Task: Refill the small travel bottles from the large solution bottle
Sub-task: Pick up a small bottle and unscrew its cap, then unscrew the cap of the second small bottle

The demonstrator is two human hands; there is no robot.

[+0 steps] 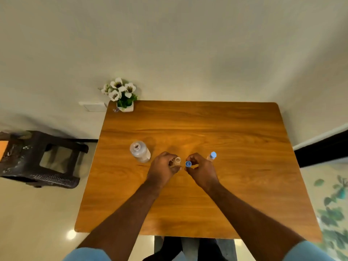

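Left hand (163, 167) gripping uncapped small bottle (176, 161) mid-frame, right hand (200, 169) pinching blue cap (188, 164). Open large bottle (140, 151) left on bench (226, 129). Risk: elbow knock, spill.

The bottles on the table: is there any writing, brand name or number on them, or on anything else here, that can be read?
No text can be read anywhere in this view.
Large solution bottle: clear, open at the top, no label legible.
Small bottle gripped in the left hand: nothing readable.
Blue cap pinched in the right hand: plain.
Second small bottle with a blue cap: too small and blurred to tell.
Flower pot: no lettering visible.
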